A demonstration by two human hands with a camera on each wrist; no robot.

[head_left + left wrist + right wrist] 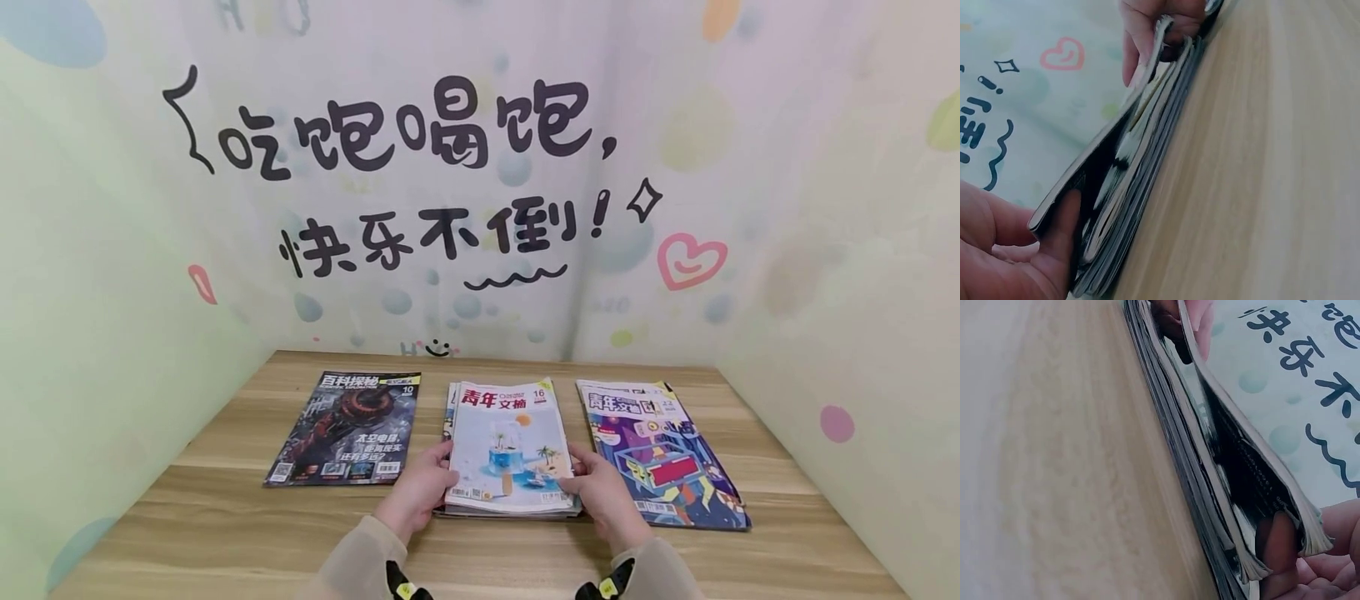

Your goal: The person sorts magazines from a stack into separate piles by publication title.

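A white magazine (pixel 517 442) with a beach-and-ice cover is on top of the middle stack. My left hand (pixel 423 483) pinches its left edge, thumb on the cover and fingers beneath. At the right edge my right hand (pixel 603 493) pinches it the same way. Both wrist views show this magazine raised at a slant, with a gap over the stack of magazines (pixel 1185 462) below. That stack lies flat on the wooden table, mostly hidden in the head view.
Left of the middle stack lies a dark magazine (pixel 348 429) with a space cover. To the right is a fanned pile of magazines with a purple illustrated cover (pixel 660 454). A printed curtain wall (pixel 480 325) stands behind the wooden table (pixel 225 533).
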